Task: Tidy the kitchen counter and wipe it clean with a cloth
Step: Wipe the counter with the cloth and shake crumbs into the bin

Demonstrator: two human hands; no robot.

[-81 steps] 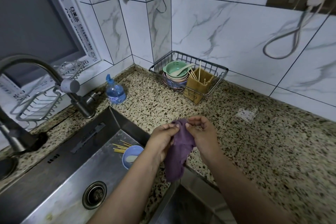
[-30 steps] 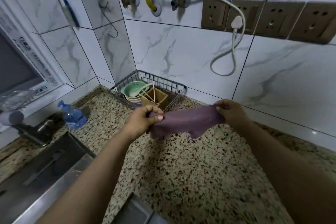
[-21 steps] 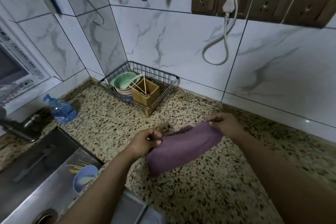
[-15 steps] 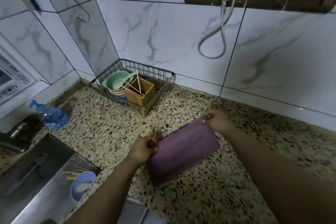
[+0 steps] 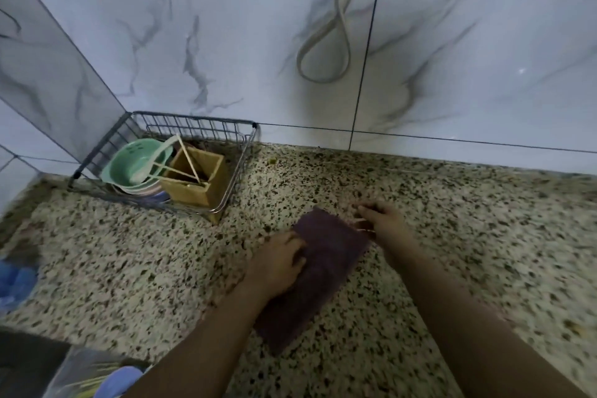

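speckled granite counter [image 5: 452,236] fills the lower frame; the purple cloth [image 5: 326,262], held stretched in the air a second ago, now lies flat at centre; left hand [image 5: 277,265] presses it down, fingers spread; right hand [image 5: 381,223] open at its far corner; wiping can begin.

There is one view, from a camera on the person's head, looking forward and steeply down at the speckled counter [image 5: 452,236]. It sits close above the work: both forearms reach in from the near edge. The tiled wall [image 5: 226,42] fills the far half, a wire basket [image 5: 193,126] sits far left, and wide-angle bending shows at the edges.
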